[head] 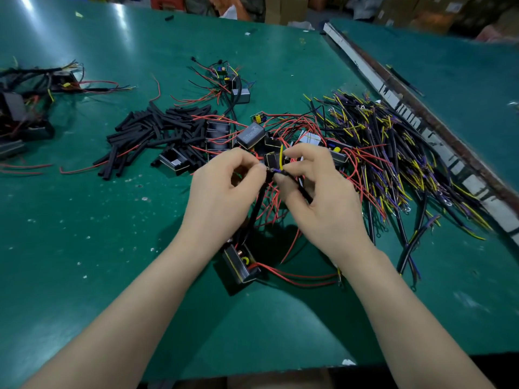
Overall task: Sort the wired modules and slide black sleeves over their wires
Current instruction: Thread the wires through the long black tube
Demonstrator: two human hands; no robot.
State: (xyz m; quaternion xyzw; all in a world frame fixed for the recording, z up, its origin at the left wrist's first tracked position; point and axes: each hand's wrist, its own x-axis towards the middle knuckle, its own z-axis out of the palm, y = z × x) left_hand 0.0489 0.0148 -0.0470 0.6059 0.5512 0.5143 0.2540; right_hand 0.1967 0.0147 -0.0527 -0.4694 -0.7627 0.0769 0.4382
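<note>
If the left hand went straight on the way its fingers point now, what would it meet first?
Probably the right hand: the left hand points right, toward the black sleeve they pinch between them. Their fingertips look nearly touching, though depth is unclear.

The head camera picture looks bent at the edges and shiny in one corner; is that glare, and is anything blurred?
Head view: wide-angle bending curves the table edges; glare streaks its far left corner; the left hand and right hand are sharp; the far clutter is blurred.
</note>
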